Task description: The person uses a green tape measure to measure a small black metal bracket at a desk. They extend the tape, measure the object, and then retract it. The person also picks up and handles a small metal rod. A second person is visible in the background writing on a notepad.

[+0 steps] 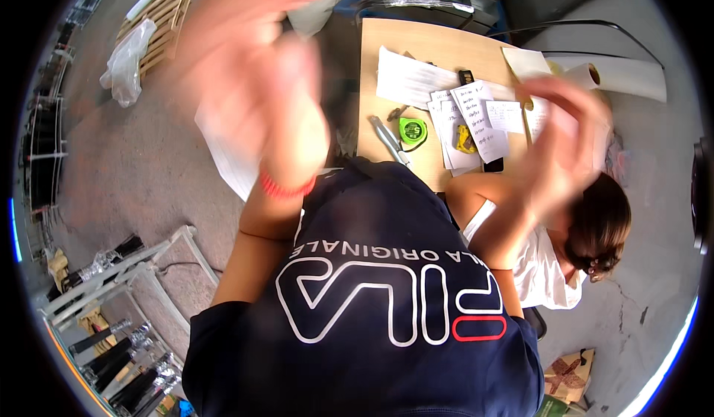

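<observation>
Currently, both hands are raised close to the viewpoint and blurred. The left hand (pixel 256 90), at far left, wears a red bracelet (pixel 286 187) at the wrist; its fingers appear extended and released. The right hand (pixel 559 145) is at right, its fingers curved; whether they grasp anything cannot be told.

Nearest to the right hand in the view, handwritten slips (pixel 476 112) lie overlapping on the right part of the wooden counter (pixel 446 39), with a small note (pixel 505 116) at their right. A yellow object (pixel 465 139), kind unclear, rests on the slips. To their left are a green tape measure (pixel 413 130) and, just beside it, a grey utility knife (pixel 387 142). A printed sheet (pixel 401 78) lies farther back.

Behind the right forearm, a co-worker in a white top (pixel 547 279) is positioned at the counter's near right. A slatted wooden pallet (pixel 167 23) is at far left; a metal frame (pixel 141 268) stands at near left.
</observation>
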A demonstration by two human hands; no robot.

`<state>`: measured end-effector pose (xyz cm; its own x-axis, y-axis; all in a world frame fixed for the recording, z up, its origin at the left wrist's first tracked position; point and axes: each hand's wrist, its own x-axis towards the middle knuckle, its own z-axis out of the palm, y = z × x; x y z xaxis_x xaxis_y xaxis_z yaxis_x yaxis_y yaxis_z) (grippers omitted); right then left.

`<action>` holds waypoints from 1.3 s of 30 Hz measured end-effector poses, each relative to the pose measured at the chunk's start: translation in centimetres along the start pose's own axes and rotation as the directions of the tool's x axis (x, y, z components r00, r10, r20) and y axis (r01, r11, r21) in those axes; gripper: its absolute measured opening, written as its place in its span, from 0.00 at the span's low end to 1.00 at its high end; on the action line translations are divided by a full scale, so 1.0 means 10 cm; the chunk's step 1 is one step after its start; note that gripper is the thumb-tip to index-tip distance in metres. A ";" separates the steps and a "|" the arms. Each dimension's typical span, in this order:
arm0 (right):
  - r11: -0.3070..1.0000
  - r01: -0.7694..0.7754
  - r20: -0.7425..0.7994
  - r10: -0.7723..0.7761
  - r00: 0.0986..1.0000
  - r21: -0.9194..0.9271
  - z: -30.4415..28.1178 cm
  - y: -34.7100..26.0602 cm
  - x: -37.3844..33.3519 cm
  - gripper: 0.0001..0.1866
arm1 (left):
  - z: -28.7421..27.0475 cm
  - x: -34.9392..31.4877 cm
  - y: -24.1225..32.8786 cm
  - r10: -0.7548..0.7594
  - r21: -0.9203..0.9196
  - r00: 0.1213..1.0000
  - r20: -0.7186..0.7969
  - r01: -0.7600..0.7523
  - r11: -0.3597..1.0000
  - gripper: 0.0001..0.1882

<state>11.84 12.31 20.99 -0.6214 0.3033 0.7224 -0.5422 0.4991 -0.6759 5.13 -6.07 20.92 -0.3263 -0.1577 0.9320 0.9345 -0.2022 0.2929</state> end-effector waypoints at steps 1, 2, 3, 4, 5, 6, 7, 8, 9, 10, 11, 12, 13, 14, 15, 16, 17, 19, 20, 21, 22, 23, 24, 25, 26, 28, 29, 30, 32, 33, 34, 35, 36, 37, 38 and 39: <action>0.963 -0.250 0.186 0.230 0.955 0.097 0.08 0.30 -0.12 0.08 | -0.06 -0.21 -0.22 -0.215 0.071 0.977 -0.007 0.215 0.974 0.05; 0.894 -0.447 0.315 0.424 0.849 0.001 0.14 0.49 -0.25 0.08 | -0.10 -0.48 -0.42 -0.599 0.205 0.800 0.040 0.580 0.788 0.06; 0.814 -0.580 0.449 0.507 0.736 0.032 0.18 0.87 -0.48 0.07 | -0.15 -0.89 -0.81 -0.756 0.251 0.648 0.093 0.719 0.648 0.08; 0.759 -0.649 0.476 0.588 0.654 -0.048 0.26 1.20 -0.78 0.07 | -0.21 -1.40 -1.18 -0.752 0.486 0.637 0.170 0.610 0.626 0.09; 0.743 -0.657 0.481 0.625 0.615 -0.125 0.35 1.42 -1.08 0.08 | -0.27 -1.82 -1.35 -0.725 0.696 0.632 0.273 0.390 0.603 0.11; 0.720 -0.690 0.561 0.603 0.568 -0.074 0.41 1.58 -1.34 0.09 | -0.42 -2.31 -1.62 -0.825 0.617 0.465 0.323 0.557 0.556 0.15; 0.690 -0.712 0.567 0.641 0.517 -0.131 0.48 1.66 -1.61 0.09 | -0.42 -2.67 -1.70 -0.895 0.747 0.356 0.268 0.510 0.426 0.17; 0.556 -0.819 0.643 0.681 0.350 -0.143 0.50 1.41 -1.54 0.10 | -0.37 -2.80 -1.66 -0.937 0.820 0.291 0.192 0.477 0.316 0.18; 0.483 -0.875 0.705 0.634 0.316 -0.042 0.54 1.38 -1.64 0.10 | -0.34 -2.82 -1.66 -0.938 0.727 0.271 0.218 0.596 0.341 0.19; 0.501 -0.865 0.719 0.613 0.327 -0.033 0.52 1.37 -1.67 0.10 | -0.33 -2.85 -1.67 -0.937 0.619 0.251 0.243 0.704 0.349 0.21; 0.519 -0.855 0.734 0.590 0.337 -0.025 0.50 1.37 -1.68 0.10 | -0.30 -2.87 -1.69 -0.937 0.592 0.277 0.214 0.726 0.350 0.22; 0.534 -0.845 0.751 0.565 0.342 -0.017 0.49 1.33 -1.65 0.10 | -0.28 -2.85 -1.67 -0.937 0.566 0.300 0.180 0.747 0.348 0.23; 0.542 -0.839 0.727 0.595 0.344 -0.047 0.47 1.34 -1.62 0.10 | -0.26 -2.83 -1.65 -0.936 0.540 0.321 0.144 0.767 0.346 0.24; 0.536 -0.844 0.708 0.609 0.357 -0.036 0.46 1.36 -1.63 0.10 | -0.27 -2.79 -1.64 -0.952 0.453 0.260 0.162 0.837 0.306 0.24; 0.526 -0.850 0.683 0.628 0.373 -0.019 0.46 1.40 -1.65 0.10 | -0.26 -2.66 -1.62 -0.961 0.369 0.194 0.195 0.894 0.255 0.24; 0.518 -0.855 0.662 0.643 0.386 -0.004 0.46 1.43 -1.66 0.10 | -0.24 -2.51 -1.58 -0.965 0.283 0.131 0.227 0.939 0.194 0.24; 0.486 -0.874 0.679 0.646 0.350 -0.012 0.46 1.45 -1.67 0.11 | -0.15 -2.24 -1.42 -0.966 0.240 0.046 0.256 0.965 0.109 0.24; 0.429 -0.902 0.730 0.630 0.266 -0.041 0.46 1.45 -1.68 0.11 | -0.13 -2.21 -1.36 -0.958 0.169 0.161 0.237 0.964 0.204 0.23; 0.422 -0.906 0.742 0.621 0.253 -0.044 0.47 1.44 -1.67 0.12 | -0.12 -2.19 -1.33 -0.950 0.134 0.217 0.224 0.959 0.251 0.23; 0.415 -0.909 0.751 0.615 0.241 -0.048 0.46 1.43 -1.67 0.12 | -0.06 -2.05 -1.21 -0.958 0.137 0.150 0.243 0.973 0.187 0.23; 0.407 -0.912 0.760 0.608 0.228 -0.052 0.46 1.42 -1.67 0.12 | -0.04 -2.04 -1.19 -0.956 0.144 0.136 0.260 0.973 0.177 0.24; 0.408 -0.911 0.763 0.605 0.225 -0.055 0.47 1.42 -1.68 0.12 | -0.04 -2.03 -1.18 -0.953 0.152 0.121 0.278 0.974 0.168 0.24; 0.409 -0.911 0.769 0.601 0.220 -0.060 0.48 1.43 -1.68 0.12 | -0.03 -2.03 -1.16 -0.951 0.158 0.107 0.291 0.975 0.158 0.25; 0.410 -0.910 0.774 0.597 0.214 -0.064 0.48 1.44 -1.68 0.12 | -0.03 -2.03 -1.15 -0.949 0.152 0.104 0.298 0.976 0.155 0.25; 0.409 -0.910 0.772 0.598 0.216 -0.062 0.48 1.47 -1.68 0.12 | -0.02 -2.04 -1.14 -0.947 0.147 0.101 0.304 0.978 0.152 0.25; 0.408 -0.911 0.768 0.602 0.220 -0.059 0.48 1.50 -1.68 0.13 | -0.03 -2.06 -1.14 -0.947 0.162 0.086 0.311 0.977 0.142 0.25; 0.367 -0.930 0.744 0.632 0.219 -0.038 0.47 1.50 -1.68 0.13 | -0.06 -2.10 -1.15 -0.948 0.183 0.074 0.310 0.974 0.136 0.25; 0.326 -0.945 0.719 0.661 0.215 -0.018 0.47 1.46 -1.64 0.13 | -0.07 -2.13 -1.16 -0.949 0.202 0.063 0.308 0.971 0.130 0.25; 0.296 -0.955 0.697 0.688 0.202 -0.015 0.47 1.45 -1.62 0.14 | -0.11 -2.21 -1.11 -0.970 0.223 0.015 0.245 0.972 0.071 0.25; 0.306 -0.951 0.697 0.689 0.198 -0.032 0.46 1.48 -1.62 0.15 | -0.13 -2.25 -1.09 -0.977 0.233 -0.010 0.215 0.972 0.041 0.25; 0.316 -0.947 0.698 0.690 0.194 -0.050 0.45 1.50 -1.63 0.16 | -0.16 -2.32 -1.10 -0.982 0.265 -0.041 0.185 0.964 0.010 0.24; 0.314 -0.948 0.702 0.687 0.188 -0.054 0.46 1.52 -1.64 0.16 | -0.21 -2.41 -1.11 -0.986 0.296 -0.071 0.153 0.955 -0.023 0.24; 0.310 -0.949 0.707 0.684 0.180 -0.059 0.46 1.53 -1.66 0.16 | -0.27 -2.51 -1.12 -0.987 0.326 -0.102 0.120 0.944 -0.058 0.23; 0.309 -0.949 0.714 0.679 0.172 -0.065 0.46 1.54 -1.67 0.16 | -0.35 -2.63 -1.14 -0.979 0.337 -0.108 0.173 0.940 -0.044 0.21; 0.319 -0.945 0.726 0.666 0.170 -0.071 0.47 1.53 -1.67 0.14 | -0.44 -2.76 -1.16 -0.968 0.348 -0.113 0.224 0.937 -0.029 0.19; 0.327 -0.942 0.736 0.655 0.170 -0.074 0.47 1.52 -1.67 0.13 | -0.48 -2.81 -1.15 -0.953 0.359 -0.120 0.277 0.933 -0.013 0.17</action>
<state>11.28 10.99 -2.06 -0.8770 -0.2195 -0.4275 0.4498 -0.0619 -0.8910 2.87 -3.94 -9.63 -0.8125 0.4795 -0.3316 -0.2654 0.2021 0.9427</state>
